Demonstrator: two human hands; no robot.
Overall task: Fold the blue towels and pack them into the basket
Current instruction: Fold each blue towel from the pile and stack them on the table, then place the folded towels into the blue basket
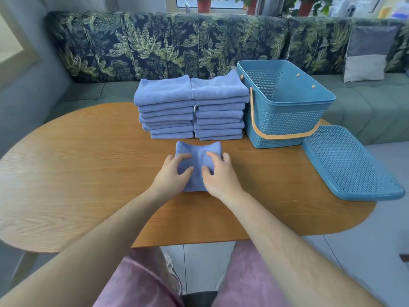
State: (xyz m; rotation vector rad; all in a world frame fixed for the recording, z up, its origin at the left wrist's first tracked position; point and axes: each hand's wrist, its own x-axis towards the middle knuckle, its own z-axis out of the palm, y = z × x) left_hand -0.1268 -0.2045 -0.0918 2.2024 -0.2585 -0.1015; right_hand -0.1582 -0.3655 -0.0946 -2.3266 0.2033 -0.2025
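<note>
Towel in work: small blue microfibre towel (197,168), partly folded, bunched in the middle w/ two far corners sticking up; lies on the table's near-centre, just in front of the stacks.
Left hand (171,173): on the towel's left side, fingers curled and pinching the cloth.
Right hand (218,173): on the towel's right side, fingers bent, gripping the cloth; thumbs of both hands close together at mid-towel.
Stacks: two piles of folded blue towels, left pile (164,107) & right pile (220,107), side by side, touching, at the far edge of the table; right pile just beside the basket.
Basket: blue perforated plastic basket (285,120) w/ orange handle (285,135) swung down over its front; upright, right of the stacks; nothing seen inside, though near inner floor is hidden by the front wall.
Lid: blue perforated plastic lid (352,165), flat on the table's right end, just right of the basket, part overhanging the edge.
Table: oval wooden table (88,173).
Hard to tell: exact towel count per pile; fingertips partly buried in cloth.
</note>
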